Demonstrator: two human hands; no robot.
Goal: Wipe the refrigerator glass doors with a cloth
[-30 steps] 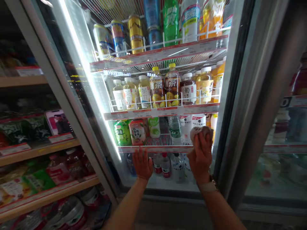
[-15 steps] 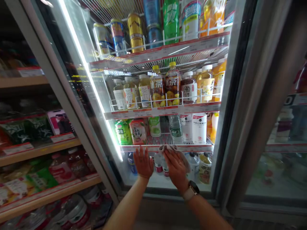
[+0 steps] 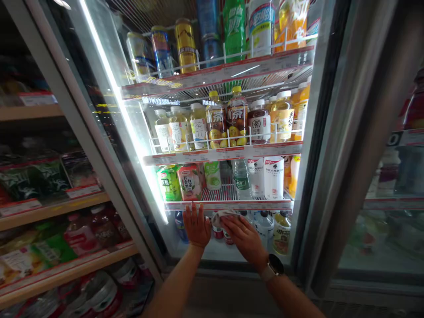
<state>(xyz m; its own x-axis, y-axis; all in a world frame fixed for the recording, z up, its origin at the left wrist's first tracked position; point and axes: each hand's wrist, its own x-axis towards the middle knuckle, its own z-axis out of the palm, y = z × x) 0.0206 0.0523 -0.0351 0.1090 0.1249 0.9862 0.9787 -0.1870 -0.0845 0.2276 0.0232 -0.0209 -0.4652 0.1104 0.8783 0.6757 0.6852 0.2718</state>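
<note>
A glass cooler door (image 3: 228, 258) stands in front of me, with lit drink shelves behind it. My left hand (image 3: 197, 225) lies flat on the glass, fingers spread and pointing up, with nothing in it. Just to its right, my right hand (image 3: 243, 236) presses a pale crumpled cloth (image 3: 222, 216) to the pane, fingers stretched over it. The hand hides part of the cloth. Both hands are just below the level of a shelf edge (image 3: 265, 205) inside. A watch (image 3: 274, 265) is on my right wrist.
Bottles and cans fill the cooler, among them a green bottle (image 3: 234, 31) on top and iced tea bottles (image 3: 236, 117) mid-height. A metal door frame (image 3: 327, 176) borders the right side. Open wooden shelves (image 3: 66, 207) with packaged goods stand at the left.
My right hand has swept the cloth from the right, near the white bottles, down and left until close to my left hand. The left hand has stayed in place.
</note>
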